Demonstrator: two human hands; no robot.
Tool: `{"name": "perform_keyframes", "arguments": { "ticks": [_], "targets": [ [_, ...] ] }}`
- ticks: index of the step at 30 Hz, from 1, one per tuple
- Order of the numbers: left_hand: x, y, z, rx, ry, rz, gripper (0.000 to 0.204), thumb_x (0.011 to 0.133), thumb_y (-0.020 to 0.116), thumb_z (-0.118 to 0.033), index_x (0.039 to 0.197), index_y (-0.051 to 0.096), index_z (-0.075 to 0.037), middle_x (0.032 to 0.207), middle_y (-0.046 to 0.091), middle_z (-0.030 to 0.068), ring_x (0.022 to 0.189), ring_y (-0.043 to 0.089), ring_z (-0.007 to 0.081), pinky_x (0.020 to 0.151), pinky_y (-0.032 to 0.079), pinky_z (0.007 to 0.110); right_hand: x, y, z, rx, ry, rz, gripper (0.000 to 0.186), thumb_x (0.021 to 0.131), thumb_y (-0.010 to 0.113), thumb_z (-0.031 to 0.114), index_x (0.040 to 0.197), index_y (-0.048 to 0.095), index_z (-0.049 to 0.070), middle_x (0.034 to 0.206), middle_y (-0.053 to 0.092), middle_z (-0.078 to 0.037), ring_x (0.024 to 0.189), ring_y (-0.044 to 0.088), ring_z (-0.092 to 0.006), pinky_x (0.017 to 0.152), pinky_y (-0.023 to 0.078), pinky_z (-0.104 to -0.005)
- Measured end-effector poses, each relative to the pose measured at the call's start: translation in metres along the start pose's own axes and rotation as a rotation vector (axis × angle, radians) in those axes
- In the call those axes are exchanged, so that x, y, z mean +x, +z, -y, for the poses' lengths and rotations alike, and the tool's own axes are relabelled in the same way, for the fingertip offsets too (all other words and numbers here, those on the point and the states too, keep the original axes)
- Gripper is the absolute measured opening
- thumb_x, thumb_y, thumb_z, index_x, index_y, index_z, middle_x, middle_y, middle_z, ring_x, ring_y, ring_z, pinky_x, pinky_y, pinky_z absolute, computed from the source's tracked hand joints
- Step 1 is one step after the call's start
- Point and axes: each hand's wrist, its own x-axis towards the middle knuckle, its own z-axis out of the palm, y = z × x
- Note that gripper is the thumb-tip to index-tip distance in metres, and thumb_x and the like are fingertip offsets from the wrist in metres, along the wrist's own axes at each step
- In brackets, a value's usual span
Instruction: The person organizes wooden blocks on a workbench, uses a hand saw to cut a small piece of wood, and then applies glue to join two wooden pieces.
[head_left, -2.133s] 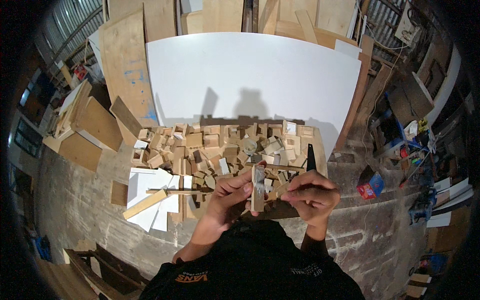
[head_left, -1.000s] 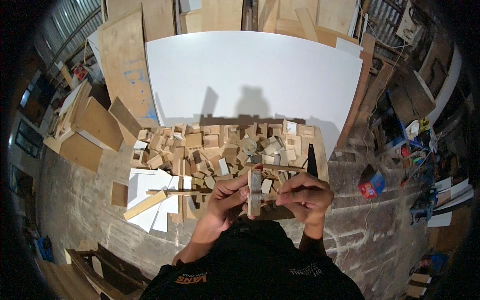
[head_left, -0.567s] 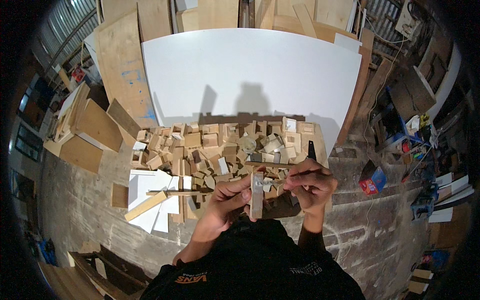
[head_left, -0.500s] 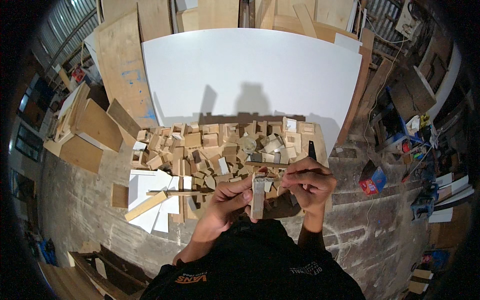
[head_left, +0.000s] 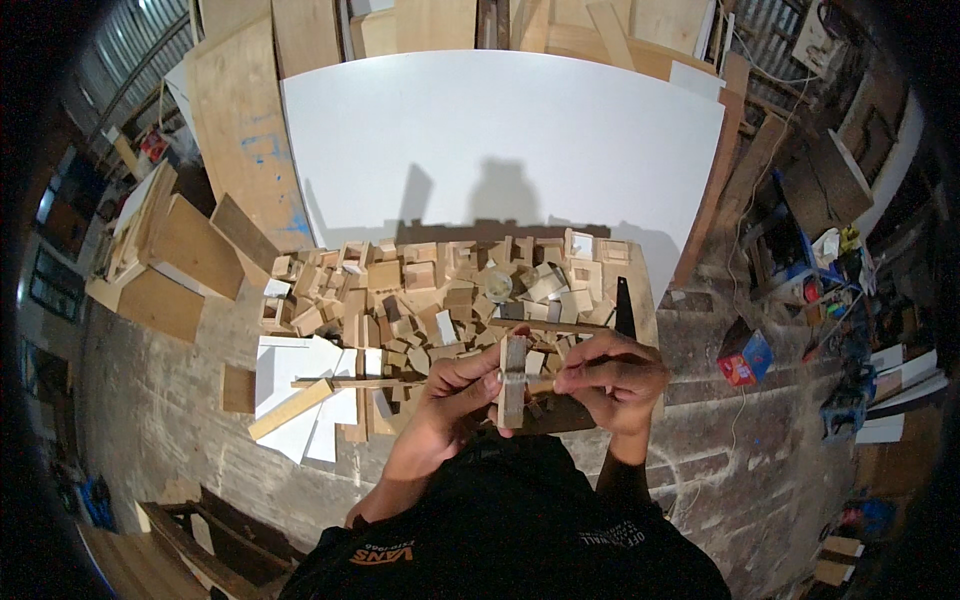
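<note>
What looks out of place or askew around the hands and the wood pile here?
Nothing damaged or spilled. The wood offcuts lie in a loose jumble, and both hands, left hand and right hand, hold a small wooden piece upright.

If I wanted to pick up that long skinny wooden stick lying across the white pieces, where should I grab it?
Probably near its middle, from above. The long thin stick lies flat and level across the white board offcuts, so its top and long sides are free. Pinching the two long sides midway should keep it from tipping. Its right end runs toward the left hand, so the left half is easier to reach.
</note>
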Motion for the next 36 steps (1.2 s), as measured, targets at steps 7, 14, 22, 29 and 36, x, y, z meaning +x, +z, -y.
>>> {"name": "perform_keyframes", "arguments": {
  "ticks": [7, 14, 22, 29, 36],
  "targets": [
    [0.001, 0.000, 0.001, -0.029, -0.025, 0.046, 0.043, 0.099, 0.055, -0.015, 0.140, 0.049, -0.003, 0.095, 0.070, 0.0079, 0.069, 0.064, 0.0107, 0.060, 0.055, 0.024, 0.002, 0.002, -0.004, 0.042, 0.088, -0.114, 0.021, 0.066, 0.080, -0.003, 0.083, 0.075, 0.008, 0.084, 0.071, -0.010, 0.072, 0.069, -0.0169, 0.058, 0.053, -0.0270],
    [0.000, 0.012, -0.001, 0.060, -0.006, -0.143, 0.054, 0.093, 0.062, -0.026, 0.136, 0.051, 0.004, 0.081, 0.066, 0.0085, 0.056, 0.057, 0.0117, 0.049, 0.045, 0.024, -0.002, -0.005, -0.001, 0.094, -0.007, 0.079, 0.022, 0.070, 0.080, -0.002, 0.087, 0.076, 0.011, 0.085, 0.071, -0.007, 0.070, 0.069, -0.0167, 0.057, 0.053, -0.0265],
    [0.007, 0.001, 0.008, -0.008, 0.025, -0.111, 0.047, 0.096, 0.059, -0.020, 0.137, 0.052, 0.000, 0.090, 0.068, 0.0070, 0.066, 0.061, 0.0116, 0.053, 0.050, 0.023, -0.007, -0.002, -0.008, 0.013, 0.014, -0.010, 0.021, 0.072, 0.079, -0.003, 0.090, 0.075, 0.008, 0.089, 0.070, -0.008, 0.071, 0.069, -0.0174, 0.059, 0.055, -0.0281],
    [0.015, -0.041, 0.025, -0.085, 0.062, -0.184, 0.045, 0.099, 0.051, -0.011, 0.142, 0.046, -0.001, 0.099, 0.067, 0.0082, 0.078, 0.063, 0.0114, 0.060, 0.055, 0.026, -0.029, -0.008, -0.031, 0.072, 0.249, -0.085, 0.022, 0.070, 0.075, -0.010, 0.088, 0.074, 0.003, 0.083, 0.071, -0.009, 0.070, 0.067, -0.0147, 0.055, 0.051, -0.0259],
    [-0.008, -0.093, 0.045, -0.040, 0.026, -0.461, 0.047, 0.099, 0.055, -0.018, 0.140, 0.046, 0.003, 0.089, 0.067, 0.0067, 0.059, 0.060, 0.0117, 0.054, 0.048, 0.025, -0.044, -0.007, -0.165, -0.330, 0.545, -0.174, 0.011, 0.081, 0.072, -0.001, 0.091, 0.074, 0.001, 0.084, 0.073, -0.009, 0.065, 0.064, -0.0135, 0.058, 0.050, -0.0270]
  ]
}}
